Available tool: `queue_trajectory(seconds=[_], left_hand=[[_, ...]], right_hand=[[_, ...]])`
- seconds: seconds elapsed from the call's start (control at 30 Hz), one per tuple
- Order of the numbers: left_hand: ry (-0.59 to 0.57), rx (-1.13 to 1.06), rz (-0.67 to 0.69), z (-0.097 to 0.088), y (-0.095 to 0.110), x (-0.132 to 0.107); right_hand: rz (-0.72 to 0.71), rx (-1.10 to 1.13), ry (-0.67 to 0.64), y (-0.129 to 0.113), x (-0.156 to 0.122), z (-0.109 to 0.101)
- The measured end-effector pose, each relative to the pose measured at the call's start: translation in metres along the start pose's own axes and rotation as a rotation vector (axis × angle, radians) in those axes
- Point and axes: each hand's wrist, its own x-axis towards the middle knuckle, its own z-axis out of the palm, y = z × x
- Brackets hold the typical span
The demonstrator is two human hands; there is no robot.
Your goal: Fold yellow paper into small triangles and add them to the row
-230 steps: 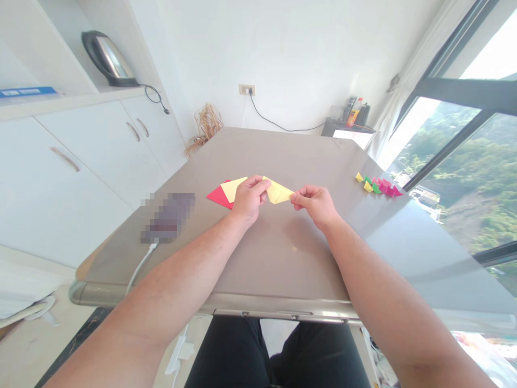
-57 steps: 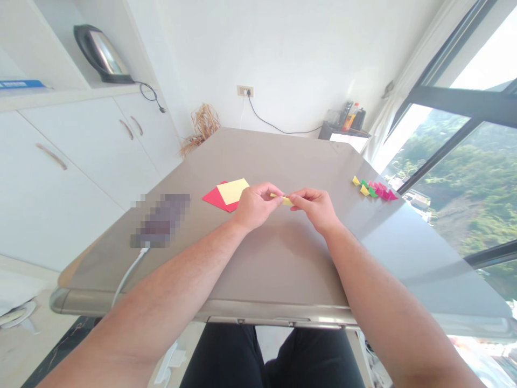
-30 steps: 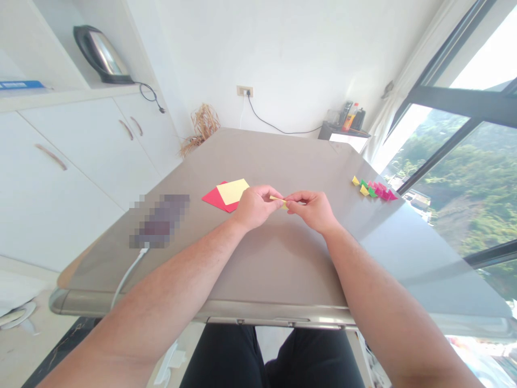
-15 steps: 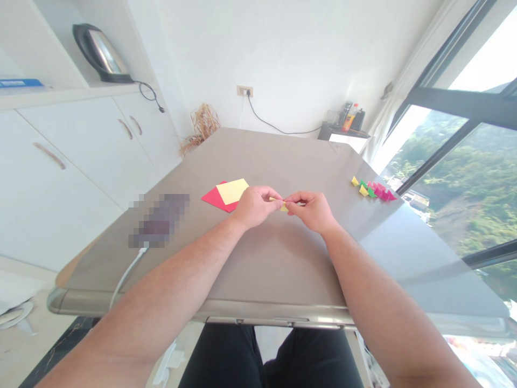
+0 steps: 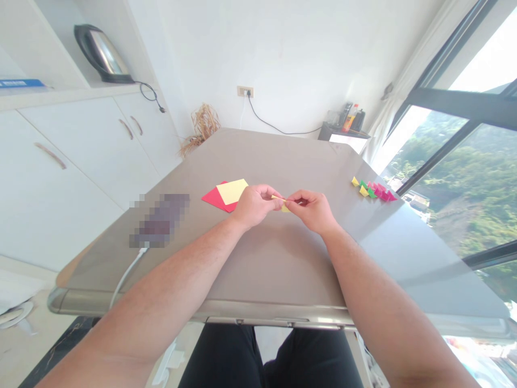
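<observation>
My left hand (image 5: 255,204) and my right hand (image 5: 312,209) meet over the middle of the grey table (image 5: 262,253). Both pinch a small folded yellow paper piece (image 5: 284,204) between thumb and fingers; only a narrow edge of it shows between the fingertips. Just left of my left hand lie a flat yellow paper square (image 5: 232,191) on top of a red paper sheet (image 5: 213,198). A row of small folded paper pieces (image 5: 373,189), yellow, green and pink, sits at the table's right edge.
A blurred dark object (image 5: 159,220) with a white cable (image 5: 126,275) lies on the left of the table. White cabinets (image 5: 81,161) and a kettle (image 5: 100,54) stand to the left. A dried plant bundle (image 5: 202,126) is at the table's far corner, windows to the right.
The yellow paper, wide and spread between the hands at first, is now folded into a small piece pinched close between both hands. My right hand has edged slightly toward my left.
</observation>
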Motion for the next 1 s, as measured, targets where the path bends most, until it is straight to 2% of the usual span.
queue_trajectory(seconds=[0.4,0.8,0.9,1.0], left_hand=[[-0.006,-0.136,-0.016,0.0011,-0.0042,0.0011],[-0.015,-0.277,-0.031,0.0041,0.0021,-0.0006],[-0.016,-0.273,-0.019,0.0043,0.0005,-0.0009],[-0.002,-0.158,0.015,0.0040,-0.0027,-0.0011]], right_hand=[[0.001,0.007,0.030,-0.0027,-0.0003,0.0021],[0.002,-0.011,0.066,-0.0022,0.0004,0.0004],[0.000,-0.018,0.064,-0.0022,0.0006,0.0005],[-0.004,-0.024,0.055,-0.0019,0.0004,0.0010]])
